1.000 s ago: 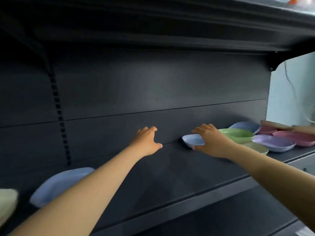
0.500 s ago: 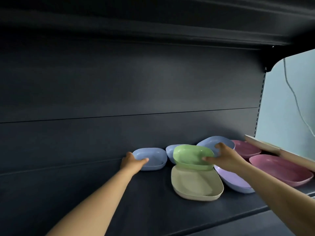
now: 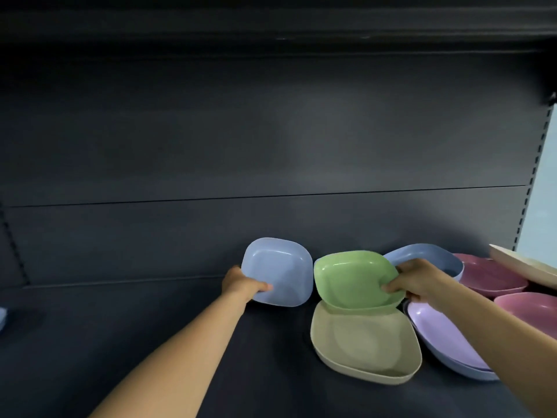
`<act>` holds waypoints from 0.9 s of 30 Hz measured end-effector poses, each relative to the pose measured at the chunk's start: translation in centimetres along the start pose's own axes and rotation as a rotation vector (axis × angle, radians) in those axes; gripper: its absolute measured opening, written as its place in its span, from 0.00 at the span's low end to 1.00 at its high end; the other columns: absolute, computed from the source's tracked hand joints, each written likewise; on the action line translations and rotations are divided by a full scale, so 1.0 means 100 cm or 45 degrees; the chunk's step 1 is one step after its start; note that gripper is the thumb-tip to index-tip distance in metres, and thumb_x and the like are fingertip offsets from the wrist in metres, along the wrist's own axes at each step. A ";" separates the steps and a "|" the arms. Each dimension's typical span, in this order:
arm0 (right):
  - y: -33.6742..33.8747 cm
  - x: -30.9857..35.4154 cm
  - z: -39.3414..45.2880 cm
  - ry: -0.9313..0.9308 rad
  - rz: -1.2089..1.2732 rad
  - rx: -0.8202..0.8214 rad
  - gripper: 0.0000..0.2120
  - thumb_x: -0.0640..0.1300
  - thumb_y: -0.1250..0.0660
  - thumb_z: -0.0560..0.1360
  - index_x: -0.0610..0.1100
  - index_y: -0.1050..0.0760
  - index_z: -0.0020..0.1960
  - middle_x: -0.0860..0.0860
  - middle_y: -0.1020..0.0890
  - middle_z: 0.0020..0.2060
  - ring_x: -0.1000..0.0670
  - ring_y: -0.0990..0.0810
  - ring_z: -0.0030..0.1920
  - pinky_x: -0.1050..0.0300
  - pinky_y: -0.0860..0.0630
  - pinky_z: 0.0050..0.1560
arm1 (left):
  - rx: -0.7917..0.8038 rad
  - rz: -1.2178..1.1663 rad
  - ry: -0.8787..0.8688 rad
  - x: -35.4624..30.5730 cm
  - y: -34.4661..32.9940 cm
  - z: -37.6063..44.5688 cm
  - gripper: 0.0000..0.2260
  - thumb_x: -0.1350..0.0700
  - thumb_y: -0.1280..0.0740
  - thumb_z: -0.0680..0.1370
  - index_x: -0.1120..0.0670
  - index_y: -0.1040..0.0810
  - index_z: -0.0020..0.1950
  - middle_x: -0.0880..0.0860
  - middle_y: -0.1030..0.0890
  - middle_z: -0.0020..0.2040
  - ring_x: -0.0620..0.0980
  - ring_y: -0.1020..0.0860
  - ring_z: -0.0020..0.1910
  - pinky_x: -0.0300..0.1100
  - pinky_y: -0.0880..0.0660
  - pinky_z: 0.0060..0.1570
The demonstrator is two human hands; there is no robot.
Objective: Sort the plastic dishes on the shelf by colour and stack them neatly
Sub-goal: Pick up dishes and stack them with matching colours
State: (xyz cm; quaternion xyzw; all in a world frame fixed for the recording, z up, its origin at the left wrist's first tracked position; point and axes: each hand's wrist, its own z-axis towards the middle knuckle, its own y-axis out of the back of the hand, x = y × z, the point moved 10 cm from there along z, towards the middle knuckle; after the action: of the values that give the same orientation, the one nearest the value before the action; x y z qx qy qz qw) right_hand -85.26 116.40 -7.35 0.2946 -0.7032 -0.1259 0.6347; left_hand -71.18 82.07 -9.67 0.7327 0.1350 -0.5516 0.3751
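Note:
My left hand (image 3: 242,283) grips the near edge of a small blue dish (image 3: 278,270) and holds it tilted up, its inside facing me. My right hand (image 3: 417,280) pinches the right rim of a green dish (image 3: 351,277), also tilted and lifted above a beige dish (image 3: 366,345) that lies flat on the dark shelf (image 3: 120,327). Behind my right hand stands a larger blue dish (image 3: 428,254). A lilac dish (image 3: 443,336) lies under my right forearm, nested in a blue one.
Two pink dishes (image 3: 491,274) (image 3: 530,312) sit at the far right, with a cream dish (image 3: 524,265) leaning above them. A blue dish edge (image 3: 2,318) shows at the far left. The dark back panel rises right behind the dishes.
The small blue dish was flat on the shelf under my left hand; now it is lifted and tilted toward me. The green dish has tipped up further in my right hand. The view moved closer.

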 end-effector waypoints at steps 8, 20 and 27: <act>-0.047 0.047 -0.024 0.076 0.518 0.152 0.09 0.30 0.35 0.75 0.29 0.25 0.54 0.39 0.22 0.43 0.42 0.23 0.41 0.55 0.24 0.36 | -0.122 -0.305 -0.015 0.015 0.089 -0.021 0.19 0.62 0.23 0.66 0.60 0.23 0.54 0.56 0.20 0.53 0.55 0.21 0.51 0.46 0.23 0.47; -0.281 0.168 -0.147 0.080 0.899 0.593 0.10 0.28 0.32 0.71 0.38 0.23 0.50 0.45 0.17 0.43 0.47 0.19 0.42 0.61 0.20 0.31 | -0.367 -0.316 -0.053 0.089 0.356 -0.060 0.10 0.60 0.26 0.71 0.58 0.23 0.49 0.55 0.19 0.48 0.53 0.21 0.45 0.42 0.24 0.38; -0.412 0.218 -0.190 0.046 1.194 0.454 0.14 0.29 0.31 0.71 0.38 0.25 0.55 0.44 0.19 0.46 0.47 0.21 0.43 0.57 0.26 0.38 | -0.486 0.039 0.022 0.148 0.492 -0.028 0.14 0.55 0.26 0.71 0.60 0.25 0.51 0.56 0.22 0.50 0.55 0.24 0.48 0.44 0.29 0.42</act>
State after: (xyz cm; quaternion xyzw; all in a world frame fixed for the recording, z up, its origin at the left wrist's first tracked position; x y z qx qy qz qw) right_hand -56.91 74.91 -9.11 0.0527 -0.7594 0.3000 0.5749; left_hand -33.82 47.29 -3.15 0.6549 0.2291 -0.5040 0.5143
